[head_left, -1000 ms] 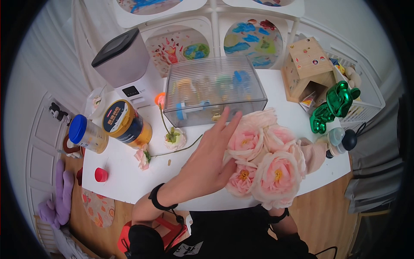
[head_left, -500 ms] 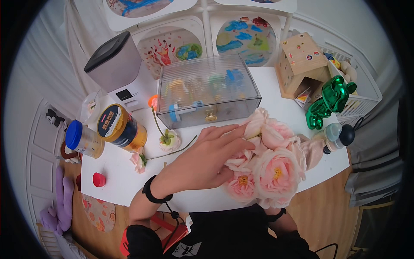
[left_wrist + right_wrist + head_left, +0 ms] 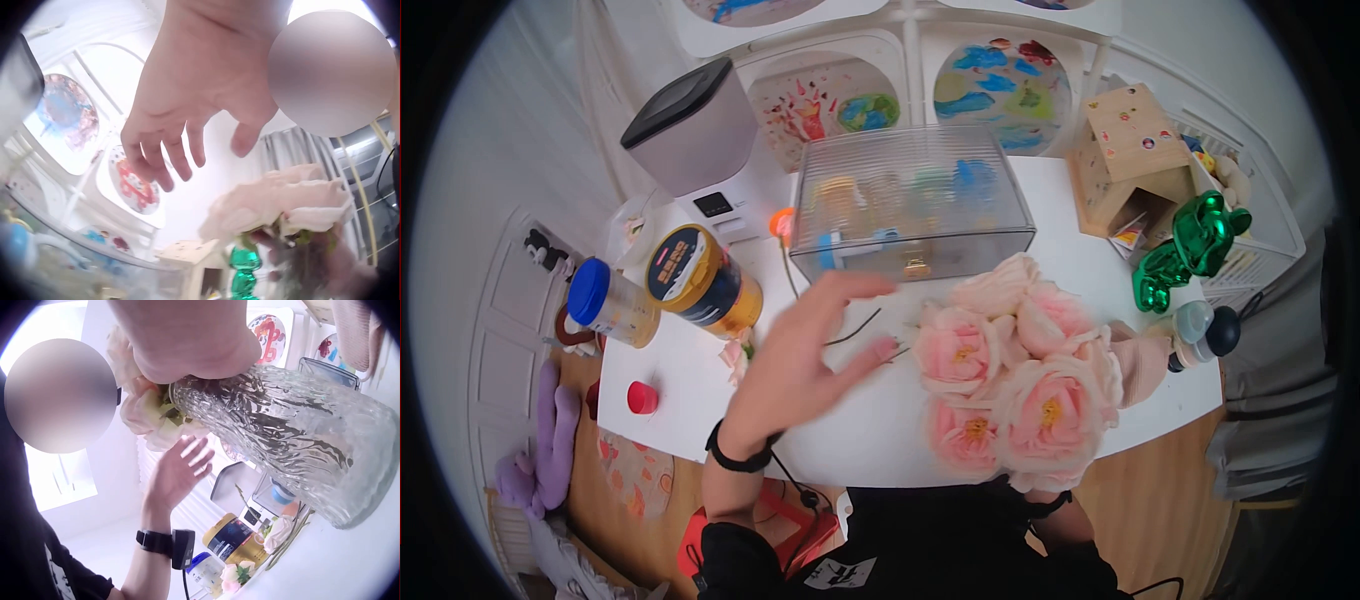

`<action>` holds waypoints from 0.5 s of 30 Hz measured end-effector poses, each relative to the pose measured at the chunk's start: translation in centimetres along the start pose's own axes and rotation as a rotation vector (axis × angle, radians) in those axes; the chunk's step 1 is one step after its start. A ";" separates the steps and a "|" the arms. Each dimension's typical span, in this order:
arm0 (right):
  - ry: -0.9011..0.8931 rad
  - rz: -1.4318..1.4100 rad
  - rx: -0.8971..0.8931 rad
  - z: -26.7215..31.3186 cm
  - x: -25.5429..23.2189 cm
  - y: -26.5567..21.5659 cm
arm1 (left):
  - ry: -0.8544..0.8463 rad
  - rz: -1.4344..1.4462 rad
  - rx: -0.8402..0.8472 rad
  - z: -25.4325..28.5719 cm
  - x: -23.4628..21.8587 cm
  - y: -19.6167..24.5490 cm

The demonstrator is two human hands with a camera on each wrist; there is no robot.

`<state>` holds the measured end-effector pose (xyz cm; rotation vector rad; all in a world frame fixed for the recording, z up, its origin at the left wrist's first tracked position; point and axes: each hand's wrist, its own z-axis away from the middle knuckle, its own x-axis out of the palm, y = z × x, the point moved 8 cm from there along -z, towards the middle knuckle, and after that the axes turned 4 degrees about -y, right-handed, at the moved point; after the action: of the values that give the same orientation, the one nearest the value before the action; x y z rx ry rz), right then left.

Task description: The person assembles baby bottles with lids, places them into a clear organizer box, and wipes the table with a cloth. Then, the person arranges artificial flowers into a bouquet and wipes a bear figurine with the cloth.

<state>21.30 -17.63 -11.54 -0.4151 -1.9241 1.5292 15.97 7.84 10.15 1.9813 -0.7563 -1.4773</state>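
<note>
A bunch of pale pink roses stands in a clear rippled glass vase, its base at the tabletop. My right hand grips the vase close to its neck; the blooms cover that hand in the head view. My left hand is left of the bunch, over the table, apart from the petals. Its fingers are spread and loosely bent, with nothing between them. Below it lie loose cut flowers: a small pink one, an orange one, and a white rose that my left hand hides from the head camera.
Behind stands a clear lidded box. A gold-lidded tub, a blue-lidded jar, a grey-white appliance and a red cup are at left. A wooden house and shiny green bear are at right.
My left hand has come off the rose blooms, where its fingers lay half a second ago, and moved left over the loose flowers. The bunch stays about where it was.
</note>
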 end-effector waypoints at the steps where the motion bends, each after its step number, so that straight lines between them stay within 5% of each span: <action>1: -0.015 -0.008 0.004 -0.7 0.1 0.1 | 0.049 0.001 -0.136 0.7 -0.8 -2.6; 3: -0.047 -0.026 0.012 -0.5 0.1 0.6 | -0.187 -0.149 -0.464 3.0 0.0 -7.9; 7: -0.078 -0.032 0.028 -1.5 -0.4 0.5 | -0.211 -0.266 -0.262 5.1 3.0 -12.2; 9: -0.089 -0.030 0.025 -1.1 -0.7 0.5 | -0.065 -0.585 -0.133 5.5 3.6 -12.7; 13: -0.094 -0.023 0.019 -1.9 -0.7 0.1 | -0.382 -0.343 -0.498 5.2 6.3 -14.1; 15: -0.102 -0.019 0.023 -1.4 -1.2 0.0 | -0.411 -0.299 -0.409 4.5 7.9 -14.3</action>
<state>23.08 -17.33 -11.69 -0.3139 -1.9802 1.5861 15.10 11.64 -6.37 1.5442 -0.2783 -2.0644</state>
